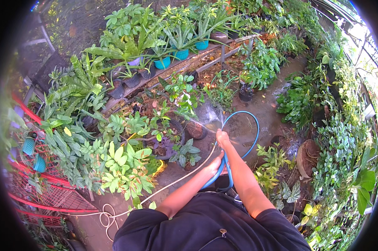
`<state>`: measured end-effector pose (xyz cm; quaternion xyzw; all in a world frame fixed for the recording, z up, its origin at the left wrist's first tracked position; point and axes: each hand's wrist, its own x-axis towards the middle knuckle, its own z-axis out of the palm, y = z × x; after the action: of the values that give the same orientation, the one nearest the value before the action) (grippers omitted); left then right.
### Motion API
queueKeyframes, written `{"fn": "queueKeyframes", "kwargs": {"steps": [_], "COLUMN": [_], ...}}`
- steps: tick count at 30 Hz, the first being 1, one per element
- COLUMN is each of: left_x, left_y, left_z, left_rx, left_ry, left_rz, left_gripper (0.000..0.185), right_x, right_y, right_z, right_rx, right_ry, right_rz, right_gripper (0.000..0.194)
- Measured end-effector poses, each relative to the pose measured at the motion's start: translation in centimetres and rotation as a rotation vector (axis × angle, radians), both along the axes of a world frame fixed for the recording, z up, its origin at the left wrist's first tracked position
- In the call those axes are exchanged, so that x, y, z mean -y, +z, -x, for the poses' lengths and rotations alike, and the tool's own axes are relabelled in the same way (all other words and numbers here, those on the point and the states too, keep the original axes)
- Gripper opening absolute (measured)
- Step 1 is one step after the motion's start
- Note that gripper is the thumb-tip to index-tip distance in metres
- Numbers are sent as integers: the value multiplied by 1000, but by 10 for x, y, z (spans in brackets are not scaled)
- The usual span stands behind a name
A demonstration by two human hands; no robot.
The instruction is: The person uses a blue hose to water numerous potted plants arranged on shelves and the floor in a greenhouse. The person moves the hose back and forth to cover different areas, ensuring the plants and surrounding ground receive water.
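My right hand (222, 138) grips the end of a garden hose in front of me, and water (211, 117) fans out from there. Closer to my body, my left hand (216, 165) is closed around folded lengths of the blue hose (257, 120). One wide blue loop stands out to the right of my hands. Ahead of the spray are a leafy potted shrub (185, 102) and a round brown pot or root ball (195, 130). My fingers partly hide the hose end.
A beige hose (176, 181) runs left across the ground to a tangle. Turquoise pots (162, 63) with aloe line a wooden bench (236, 42). A red metal mesh rack (54, 197) stands at left. Dense plants (330, 175) and a tilted round pot (305, 158) border the right.
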<state>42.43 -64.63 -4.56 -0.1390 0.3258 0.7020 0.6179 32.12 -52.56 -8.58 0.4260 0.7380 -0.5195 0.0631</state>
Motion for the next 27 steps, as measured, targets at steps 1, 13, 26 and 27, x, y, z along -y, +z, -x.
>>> {"fn": "queueKeyframes", "kwargs": {"steps": [1,13,26,27], "left_x": [0,7,10,10], "left_y": [1,-2,-10,-8], "left_z": [0,-5,-2,-2], "left_rx": [2,45,24,24], "left_ry": [3,10,-4,13], "left_rz": [4,-33,-74,-61], "left_gripper": [63,61,59,60], "right_x": [1,13,15,17], "right_y": [3,9,14,14], "right_z": [-2,-9,-10,-10], "right_rx": [-3,5,-34,-46], "right_ry": [13,-53,4,-2], "right_rz": [-3,108,51,47], "right_gripper": [58,57,58,58]}}
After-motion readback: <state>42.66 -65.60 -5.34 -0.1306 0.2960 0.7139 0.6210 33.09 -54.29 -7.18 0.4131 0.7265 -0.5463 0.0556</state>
